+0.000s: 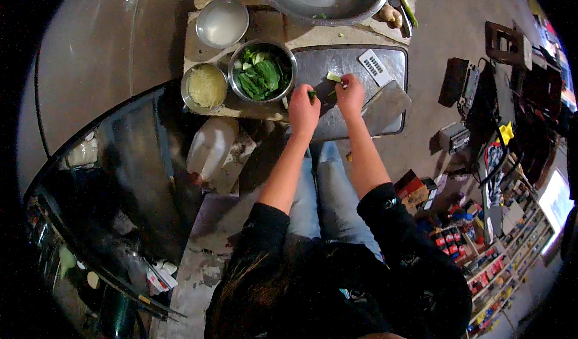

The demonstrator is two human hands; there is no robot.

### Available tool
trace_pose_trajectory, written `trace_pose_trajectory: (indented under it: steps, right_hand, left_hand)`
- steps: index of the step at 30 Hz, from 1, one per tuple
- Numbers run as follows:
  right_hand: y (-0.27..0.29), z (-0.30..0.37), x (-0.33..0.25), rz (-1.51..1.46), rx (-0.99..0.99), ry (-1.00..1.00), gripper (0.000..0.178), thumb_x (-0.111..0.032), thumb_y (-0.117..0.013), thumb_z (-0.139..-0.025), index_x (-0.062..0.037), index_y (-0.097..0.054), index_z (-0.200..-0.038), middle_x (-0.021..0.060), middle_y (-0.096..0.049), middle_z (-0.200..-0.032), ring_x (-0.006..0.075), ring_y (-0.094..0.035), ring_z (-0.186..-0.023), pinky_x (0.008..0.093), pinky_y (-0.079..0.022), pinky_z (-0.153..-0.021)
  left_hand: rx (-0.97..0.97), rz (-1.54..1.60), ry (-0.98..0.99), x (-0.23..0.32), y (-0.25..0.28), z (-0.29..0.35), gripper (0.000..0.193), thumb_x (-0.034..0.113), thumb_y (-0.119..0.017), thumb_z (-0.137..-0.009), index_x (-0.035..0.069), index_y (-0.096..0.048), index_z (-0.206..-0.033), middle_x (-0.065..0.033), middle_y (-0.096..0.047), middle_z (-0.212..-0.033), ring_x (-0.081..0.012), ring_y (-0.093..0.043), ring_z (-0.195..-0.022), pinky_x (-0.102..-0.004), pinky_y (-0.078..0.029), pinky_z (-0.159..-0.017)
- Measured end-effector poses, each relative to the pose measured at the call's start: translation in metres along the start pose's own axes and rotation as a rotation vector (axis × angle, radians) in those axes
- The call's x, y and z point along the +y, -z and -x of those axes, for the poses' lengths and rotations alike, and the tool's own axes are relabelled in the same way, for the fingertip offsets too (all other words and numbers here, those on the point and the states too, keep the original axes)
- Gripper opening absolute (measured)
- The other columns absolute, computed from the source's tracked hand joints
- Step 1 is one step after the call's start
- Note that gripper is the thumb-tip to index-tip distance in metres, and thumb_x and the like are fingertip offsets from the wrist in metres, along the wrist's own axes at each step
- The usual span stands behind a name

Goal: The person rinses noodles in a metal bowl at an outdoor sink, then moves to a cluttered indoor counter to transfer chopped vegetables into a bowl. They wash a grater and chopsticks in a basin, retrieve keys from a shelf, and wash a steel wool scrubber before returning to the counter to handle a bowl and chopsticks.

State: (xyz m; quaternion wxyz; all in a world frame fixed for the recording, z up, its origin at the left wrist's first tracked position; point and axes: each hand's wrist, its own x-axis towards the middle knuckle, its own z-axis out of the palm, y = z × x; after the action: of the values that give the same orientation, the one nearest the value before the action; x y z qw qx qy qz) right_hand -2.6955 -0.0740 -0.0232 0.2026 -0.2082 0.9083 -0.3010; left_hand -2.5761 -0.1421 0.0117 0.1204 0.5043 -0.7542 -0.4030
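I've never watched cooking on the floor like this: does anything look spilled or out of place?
Only small things: a few green scraps lie loose in the big steel basin, and a white jug lies tipped on its side beside the board. Nothing looks spilled.

Small pale-green vegetable piece (334, 77) — a cut stem bit, pinched at fingertips, upper centre of the frame — just above the grey metal tray (337, 59).

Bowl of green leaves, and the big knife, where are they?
Bowl of green leaves (261, 72), head view, on the leaves inside.
Big knife (385, 105), head view, middle of the flat blade.
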Motion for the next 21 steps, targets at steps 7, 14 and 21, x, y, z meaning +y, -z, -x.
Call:
trace_pose_trajectory:
  steps: [7, 14, 21]
  right_hand:
    - [0.009, 0.004, 0.009, -0.246, 0.001, -0.148, 0.014, -0.012, -0.063, -0.078, -0.0037, -0.059, -0.088, 0.013, -0.062, -0.083, 0.0264, -0.062, -0.069, 0.0353, -0.048, -0.063]
    - [-0.001, 0.0, -0.019, 0.142, 0.119, 0.082, 0.03, -0.018, -0.069, -0.074, -0.0055, -0.056, -0.097, 0.0128, -0.055, -0.085, 0.0336, -0.057, -0.076, 0.0413, -0.046, -0.071]
    - [-0.016, -0.018, 0.004, 0.081, -0.171, -0.016, 0.03, -0.018, -0.073, -0.069, -0.0039, -0.055, -0.089, 0.0165, -0.06, -0.085, 0.0371, -0.058, -0.077, 0.0428, -0.046, -0.069]
  left_hand:
    - [0.299, 0.096, 0.033, 0.007, 0.074, -0.023, 0.027, 0.008, -0.066, -0.076, 0.002, -0.056, -0.101, -0.0101, -0.058, -0.091, -0.0211, -0.059, -0.076, -0.0343, -0.047, -0.068]
    - [0.259, 0.123, 0.083, -0.021, 0.09, -0.015, 0.022, 0.005, -0.063, -0.078, 0.005, -0.059, -0.099, -0.0086, -0.055, -0.099, -0.0186, -0.057, -0.081, -0.028, -0.049, -0.061]
    - [0.262, 0.245, 0.147, -0.04, 0.088, 0.021, 0.013, 0.003, -0.06, -0.077, 0.003, -0.06, -0.09, -0.0089, -0.058, -0.094, -0.0205, -0.058, -0.08, -0.0301, -0.048, -0.07]
